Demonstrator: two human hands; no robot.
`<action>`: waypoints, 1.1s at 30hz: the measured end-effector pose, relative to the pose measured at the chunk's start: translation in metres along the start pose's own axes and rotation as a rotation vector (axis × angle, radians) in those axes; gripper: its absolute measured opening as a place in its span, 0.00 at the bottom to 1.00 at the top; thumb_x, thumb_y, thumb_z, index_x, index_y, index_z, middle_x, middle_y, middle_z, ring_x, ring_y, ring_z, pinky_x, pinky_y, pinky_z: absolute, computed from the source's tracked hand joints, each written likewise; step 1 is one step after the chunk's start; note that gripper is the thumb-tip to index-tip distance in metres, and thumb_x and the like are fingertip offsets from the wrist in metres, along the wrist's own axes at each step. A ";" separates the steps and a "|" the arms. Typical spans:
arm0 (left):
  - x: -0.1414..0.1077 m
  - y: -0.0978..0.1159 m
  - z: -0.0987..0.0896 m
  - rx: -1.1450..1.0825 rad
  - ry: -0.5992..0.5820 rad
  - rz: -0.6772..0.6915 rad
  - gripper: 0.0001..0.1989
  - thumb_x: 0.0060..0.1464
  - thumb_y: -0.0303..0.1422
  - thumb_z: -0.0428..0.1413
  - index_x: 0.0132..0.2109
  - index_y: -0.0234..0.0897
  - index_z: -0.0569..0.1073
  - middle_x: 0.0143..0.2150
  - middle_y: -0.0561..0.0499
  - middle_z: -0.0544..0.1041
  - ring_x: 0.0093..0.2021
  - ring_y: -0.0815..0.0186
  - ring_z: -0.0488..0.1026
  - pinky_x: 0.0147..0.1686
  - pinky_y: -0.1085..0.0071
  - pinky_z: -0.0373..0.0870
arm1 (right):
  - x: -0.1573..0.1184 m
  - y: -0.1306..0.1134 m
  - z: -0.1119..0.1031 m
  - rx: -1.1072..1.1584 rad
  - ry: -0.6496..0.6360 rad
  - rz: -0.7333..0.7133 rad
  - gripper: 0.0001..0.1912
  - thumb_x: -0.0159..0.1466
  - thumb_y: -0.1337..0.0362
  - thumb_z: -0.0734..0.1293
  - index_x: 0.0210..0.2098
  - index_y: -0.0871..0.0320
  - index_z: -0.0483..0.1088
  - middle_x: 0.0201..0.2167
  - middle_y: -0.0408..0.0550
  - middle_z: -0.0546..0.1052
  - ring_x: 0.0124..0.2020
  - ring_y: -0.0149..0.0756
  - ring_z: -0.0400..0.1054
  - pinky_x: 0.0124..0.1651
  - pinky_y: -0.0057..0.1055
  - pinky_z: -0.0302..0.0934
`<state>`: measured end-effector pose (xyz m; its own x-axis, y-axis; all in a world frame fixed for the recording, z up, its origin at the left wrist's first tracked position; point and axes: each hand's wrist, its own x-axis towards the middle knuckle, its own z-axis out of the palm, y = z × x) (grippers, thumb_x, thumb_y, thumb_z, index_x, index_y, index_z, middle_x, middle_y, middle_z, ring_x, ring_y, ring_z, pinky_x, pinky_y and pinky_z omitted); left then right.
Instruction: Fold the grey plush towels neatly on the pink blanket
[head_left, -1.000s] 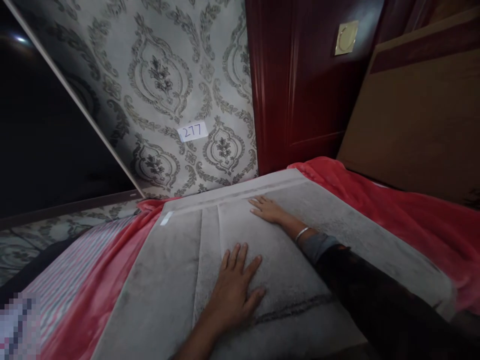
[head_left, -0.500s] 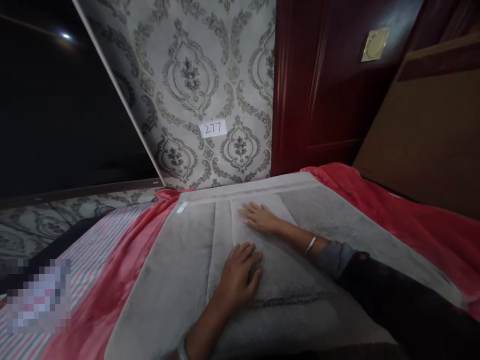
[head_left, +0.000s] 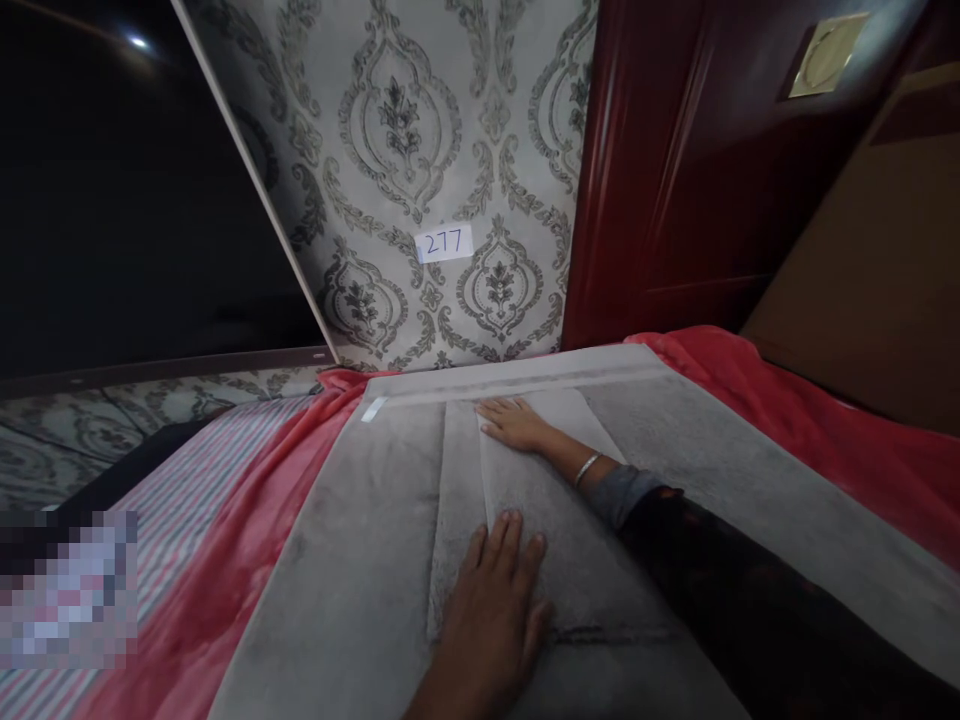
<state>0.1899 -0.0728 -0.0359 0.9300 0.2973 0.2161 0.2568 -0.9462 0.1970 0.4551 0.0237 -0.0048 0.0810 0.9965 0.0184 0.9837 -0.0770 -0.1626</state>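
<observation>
A large grey plush cloth [head_left: 337,520] lies spread out, with a lighter strip along its far edge and a small white tag [head_left: 373,409] at its far left corner. Folded layers of the same grey fabric [head_left: 592,560] form a panel in its middle. My left hand [head_left: 496,590] rests palm down on the near left part of this panel, fingers apart and pointing away from me. Farther off, my right hand [head_left: 514,424] lies flat near the panel's far left corner, its fingers spread toward the left. Neither hand holds anything.
Red blankets [head_left: 795,390] show on both sides of the grey cloth. On the left are a striped sheet [head_left: 202,470] and a dark screen [head_left: 150,220]. Behind stand a patterned wall with a paper label [head_left: 444,242] and a dark red panel [head_left: 660,180]. A brown board [head_left: 870,270] leans at right.
The camera view has shifted closer. My left hand has moved nearer to me and a little right, its fingers straighter. My right hand has slid slightly toward the panel's far left edge.
</observation>
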 end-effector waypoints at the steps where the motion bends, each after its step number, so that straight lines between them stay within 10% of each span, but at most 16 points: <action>1: 0.000 0.000 0.002 0.011 0.031 0.006 0.33 0.62 0.36 0.52 0.72 0.48 0.53 0.75 0.46 0.50 0.74 0.54 0.49 0.68 0.45 0.58 | 0.003 0.001 0.001 0.002 0.008 0.009 0.32 0.73 0.49 0.48 0.73 0.49 0.50 0.73 0.45 0.51 0.73 0.46 0.42 0.71 0.53 0.38; 15: -0.002 0.007 -0.008 0.070 0.107 0.017 0.27 0.63 0.34 0.53 0.67 0.39 0.62 0.72 0.41 0.59 0.72 0.53 0.55 0.66 0.47 0.62 | 0.001 -0.023 -0.013 -0.012 0.053 0.126 0.33 0.73 0.52 0.49 0.74 0.56 0.44 0.75 0.52 0.44 0.74 0.49 0.37 0.71 0.55 0.39; 23: -0.010 0.007 0.000 0.085 0.242 0.024 0.21 0.64 0.37 0.52 0.63 0.44 0.69 0.67 0.44 0.68 0.68 0.53 0.62 0.64 0.46 0.64 | -0.037 -0.055 0.006 -0.032 -0.032 -0.261 0.32 0.72 0.45 0.51 0.72 0.45 0.49 0.74 0.48 0.47 0.74 0.51 0.39 0.69 0.61 0.40; 27: -0.029 0.005 0.008 0.201 0.370 -0.186 0.28 0.59 0.43 0.57 0.65 0.52 0.67 0.69 0.43 0.64 0.69 0.38 0.57 0.58 0.32 0.61 | -0.022 -0.053 0.007 -0.031 -0.058 -0.221 0.33 0.71 0.41 0.51 0.72 0.43 0.51 0.74 0.46 0.46 0.74 0.52 0.38 0.69 0.62 0.39; 33: -0.048 0.004 0.014 0.280 0.358 -0.217 0.32 0.56 0.46 0.60 0.67 0.57 0.64 0.70 0.45 0.62 0.69 0.38 0.55 0.56 0.38 0.64 | 0.022 -0.048 0.010 -0.051 -0.032 -0.119 0.32 0.71 0.43 0.51 0.71 0.44 0.53 0.74 0.46 0.48 0.74 0.50 0.40 0.70 0.59 0.38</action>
<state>0.1499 -0.0925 -0.0588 0.7113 0.4697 0.5229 0.5407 -0.8410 0.0199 0.4085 0.0494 -0.0069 -0.0410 0.9992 0.0032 0.9930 0.0411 -0.1108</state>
